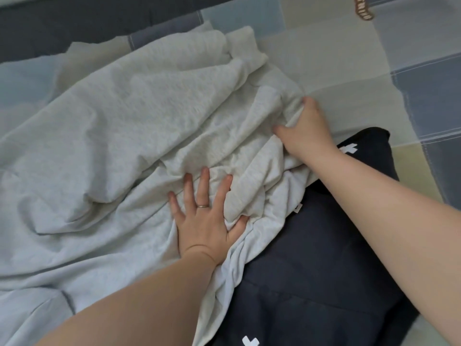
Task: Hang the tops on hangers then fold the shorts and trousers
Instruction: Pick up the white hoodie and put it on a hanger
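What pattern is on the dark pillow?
Navy pillow with white crosses; head view.

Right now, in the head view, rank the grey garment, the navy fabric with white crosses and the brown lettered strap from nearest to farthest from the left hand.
1. Grey garment: under the left hand, which presses flat on it.
2. Navy fabric: just right of the hand.
3. Brown strap: far away, top right corner.

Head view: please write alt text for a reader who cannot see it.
A left hand presses flat on a crumpled light grey garment while the right hand grips a fold. Partly under it lies a navy pillow.
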A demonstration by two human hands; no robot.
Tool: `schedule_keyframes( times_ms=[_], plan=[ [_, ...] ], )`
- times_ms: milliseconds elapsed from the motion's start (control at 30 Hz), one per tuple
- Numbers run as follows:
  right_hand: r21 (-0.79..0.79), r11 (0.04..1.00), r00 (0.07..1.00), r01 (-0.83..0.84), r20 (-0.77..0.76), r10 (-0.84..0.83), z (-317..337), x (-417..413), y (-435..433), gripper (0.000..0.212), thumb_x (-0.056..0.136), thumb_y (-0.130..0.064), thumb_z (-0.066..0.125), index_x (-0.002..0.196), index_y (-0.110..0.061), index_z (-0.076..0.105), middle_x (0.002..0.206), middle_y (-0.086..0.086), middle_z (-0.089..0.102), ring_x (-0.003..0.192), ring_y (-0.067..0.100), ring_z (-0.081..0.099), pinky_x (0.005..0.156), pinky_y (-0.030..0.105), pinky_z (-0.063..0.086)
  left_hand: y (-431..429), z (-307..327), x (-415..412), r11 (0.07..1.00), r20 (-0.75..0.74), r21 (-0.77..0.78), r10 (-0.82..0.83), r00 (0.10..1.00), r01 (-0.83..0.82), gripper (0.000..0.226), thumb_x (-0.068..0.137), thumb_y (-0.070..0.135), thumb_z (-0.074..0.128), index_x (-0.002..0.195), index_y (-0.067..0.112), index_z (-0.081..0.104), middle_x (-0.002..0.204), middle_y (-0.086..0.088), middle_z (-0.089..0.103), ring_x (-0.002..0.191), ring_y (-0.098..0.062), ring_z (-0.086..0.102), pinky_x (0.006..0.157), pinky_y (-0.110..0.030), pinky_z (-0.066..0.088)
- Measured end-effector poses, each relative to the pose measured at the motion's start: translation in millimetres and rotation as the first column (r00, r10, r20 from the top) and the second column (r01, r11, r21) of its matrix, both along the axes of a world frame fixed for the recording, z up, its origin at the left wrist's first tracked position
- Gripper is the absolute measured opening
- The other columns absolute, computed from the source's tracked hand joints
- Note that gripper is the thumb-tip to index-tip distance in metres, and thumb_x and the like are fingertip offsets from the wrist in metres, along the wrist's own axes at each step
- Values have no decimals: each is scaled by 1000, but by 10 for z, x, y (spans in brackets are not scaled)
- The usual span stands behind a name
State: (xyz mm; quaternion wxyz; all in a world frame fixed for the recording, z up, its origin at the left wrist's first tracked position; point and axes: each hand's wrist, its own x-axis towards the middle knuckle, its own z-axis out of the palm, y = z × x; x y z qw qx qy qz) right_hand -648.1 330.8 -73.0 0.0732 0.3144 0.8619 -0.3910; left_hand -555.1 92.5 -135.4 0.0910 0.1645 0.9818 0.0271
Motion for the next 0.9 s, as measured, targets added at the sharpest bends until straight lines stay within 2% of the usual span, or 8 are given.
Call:
schedule_keyframes(
  times_ms=[100,167,300,433,533,667,767,900],
  plan=[
    [-82,992,994,100,-33,-103,-77,2,31,49,88,-28,73,126,-11,46,106,-3,49,97,15,49,67,15,35,-3,1,7,1000,-2,14,12,1000,-12,81,86,77,24,157,45,-2,169,-1,-6,153,-36,-5,117,-65,-7],
    [-121,983,987,137,-65,-145,-118,104,55,38,91,-30,70,118,-13,50,102,-4,51,96,16,51,74,21,37,-8,-4,9,999,-5,37,17,1000,-17,79,88,75,22,154,48,-11,168,1,-9,153,-34,-8,118,-63,-10],
    [-128,975,969,181,-145,-199,-95,380,42,21,95,-31,64,107,-18,52,89,-11,54,82,10,53,63,18,37,-40,-43,2,998,-16,55,3,1000,-2,71,93,70,17,152,50,-17,168,2,-9,153,-34,-9,118,-61,-13],
    [-132,966,943,224,-220,-249,152,763,-73,12,95,-31,63,98,-21,57,90,-7,59,82,11,56,68,25,44,-36,-50,-14,997,-14,71,7,1000,-6,61,95,68,10,148,55,-20,167,7,-13,153,-29,-16,117,-60,-17],
    [-141,967,951,212,-200,-237,428,1272,-235,5,94,-27,63,89,-26,59,89,-4,61,78,16,59,66,32,46,-69,40,1,998,28,70,-9,1000,7,61,99,63,9,154,45,-8,167,10,-13,153,-23,-18,119,-57,-15],
    [-151,976,967,159,-176,-185,919,1915,-529,2,95,-27,61,96,-28,62,87,-7,64,69,12,58,49,24,42,-251,351,291,956,205,292,-82,975,19,58,102,48,23,159,35,19,169,5,1,155,-20,-2,123,-49,0],
    [-340,907,956,247,-65,-285,1329,2343,-853,11,98,-25,59,101,-20,68,86,0,66,61,17,54,39,20,38,-618,762,903,786,497,544,-19,867,-295,47,104,41,29,144,27,50,149,-2,50,140,-26,41,109,-42,34],
    [-476,816,942,328,96,-322,1782,2951,-1346,27,98,-17,56,93,8,66,68,6,54,56,18,43,40,23,33,-1416,1304,1855,676,720,421,156,676,-605,45,107,37,34,138,14,56,144,-10,54,138,-30,44,103,-36,38]
  ],
)
